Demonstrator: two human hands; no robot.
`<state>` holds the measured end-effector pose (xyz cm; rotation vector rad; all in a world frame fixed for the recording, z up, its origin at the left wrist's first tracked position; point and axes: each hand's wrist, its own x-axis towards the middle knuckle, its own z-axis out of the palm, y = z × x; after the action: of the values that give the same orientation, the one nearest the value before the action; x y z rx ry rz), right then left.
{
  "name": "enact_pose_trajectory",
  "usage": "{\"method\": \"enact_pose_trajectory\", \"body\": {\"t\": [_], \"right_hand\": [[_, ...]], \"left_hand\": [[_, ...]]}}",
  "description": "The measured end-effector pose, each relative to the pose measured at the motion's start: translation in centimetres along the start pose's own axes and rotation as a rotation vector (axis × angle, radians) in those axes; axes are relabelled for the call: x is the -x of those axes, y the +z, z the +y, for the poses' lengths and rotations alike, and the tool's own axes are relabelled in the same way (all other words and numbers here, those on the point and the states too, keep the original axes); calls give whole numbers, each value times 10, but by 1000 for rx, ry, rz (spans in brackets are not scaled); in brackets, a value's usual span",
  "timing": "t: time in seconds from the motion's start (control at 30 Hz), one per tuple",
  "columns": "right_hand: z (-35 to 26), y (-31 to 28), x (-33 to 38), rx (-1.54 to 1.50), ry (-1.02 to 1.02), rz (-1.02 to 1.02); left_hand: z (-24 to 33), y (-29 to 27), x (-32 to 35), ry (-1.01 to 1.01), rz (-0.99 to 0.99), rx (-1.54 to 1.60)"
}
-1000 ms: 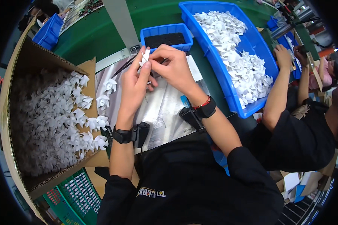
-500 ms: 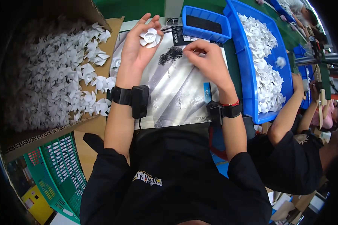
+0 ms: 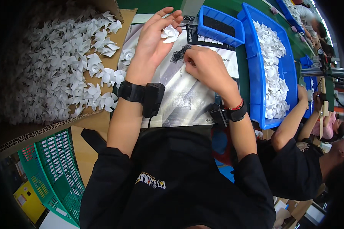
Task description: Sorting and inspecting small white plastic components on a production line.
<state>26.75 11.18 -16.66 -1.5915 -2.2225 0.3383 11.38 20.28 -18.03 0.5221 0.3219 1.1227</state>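
A small white plastic fan wheel [image 3: 169, 34] with curved blades rests against the fingers of my left hand [image 3: 151, 44], which is turned palm up and loosely curled round it. My right hand [image 3: 208, 68] is closed, back of the hand upward, fingertips bent under and partly hidden. Whatever it pinches, if anything, is too small or too covered to see. Just left of its knuckles lies a loose heap of tiny black parts [image 3: 178, 55] on a glossy grey printed sheet [image 3: 172, 99]. Another white fan wheel [image 3: 128, 54] lies beside my left wrist.
On the left a cardboard box [image 3: 57, 126] holds a mass of white fan wheels. A small blue bin [image 3: 237, 40] of black parts stands at the back. Right of it is a long blue bin [image 3: 262, 110] of fan wheels. A co-worker's forearm [image 3: 292, 118] reaches in beyond.
My right hand has turned knuckles up and moved closer to my body beside the black heap. The fan wheel in my left hand is tilted differently. The whole view has shifted slightly.
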Motion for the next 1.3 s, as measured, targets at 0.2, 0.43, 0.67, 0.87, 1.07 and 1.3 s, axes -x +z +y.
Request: {"method": "enact_pose_trajectory", "body": {"t": [0.2, 0.43, 0.67, 0.87, 1.07, 1.3], "right_hand": [[4, 2, 1, -352, 154, 44], [4, 4, 0, -33, -35, 57], [-1, -4, 4, -399, 161, 28], [6, 6, 0, -596, 203, 123], [5, 7, 8, -258, 84, 20], [-14, -2, 14, 52, 60, -42]], "left_hand": [[-8, 14, 5, 48, 1, -335], [-8, 19, 8, 56, 20, -338], [-11, 19, 9, 38, -29, -341], [-15, 20, 8, 41, -63, -346], [-13, 20, 7, 52, -45, -331], [-15, 18, 10, 42, -19, -342]]}}
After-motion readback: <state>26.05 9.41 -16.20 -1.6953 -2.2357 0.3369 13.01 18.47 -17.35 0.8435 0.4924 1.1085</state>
